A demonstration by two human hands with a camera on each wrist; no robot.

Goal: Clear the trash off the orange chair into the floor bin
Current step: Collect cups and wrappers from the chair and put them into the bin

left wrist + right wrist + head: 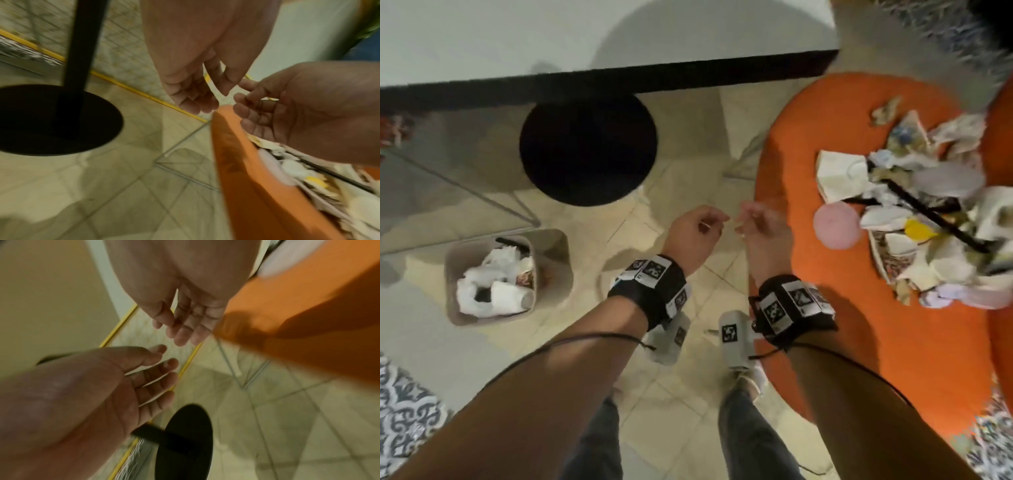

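While the trash lies heaped on the seat of the orange chair, both forearms reach forward over the tiled floor. The left hand and right hand hang side by side, fingertips nearly meeting, fingers loosely curled and holding nothing. The right hand is just beside the chair's edge, near a pink ball at the edge of the pile. The bin, already holding crumpled paper, stands on the floor to the left, well apart from the hands, near a black round base.
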